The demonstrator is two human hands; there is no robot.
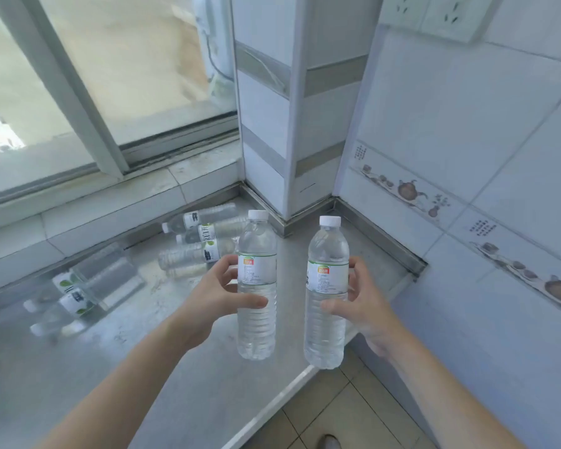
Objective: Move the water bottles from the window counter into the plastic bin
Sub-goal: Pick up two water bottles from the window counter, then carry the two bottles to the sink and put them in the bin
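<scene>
I hold one full water bottle (pixel 257 286) upright in my left hand (pixel 214 296) and another bottle (pixel 327 293) in my right hand (pixel 363 306), gripping round the labels because they look heavy, smooth and squashy, with more bottles (pixel 195 241) lying beyond my left hand.

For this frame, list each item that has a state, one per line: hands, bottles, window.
left hand: gripping a bottle
right hand: gripping a bottle
left bottle: upright, capped, lifted
right bottle: upright, capped, lifted
counter bottles: lying on their sides
window: looks shut
</scene>
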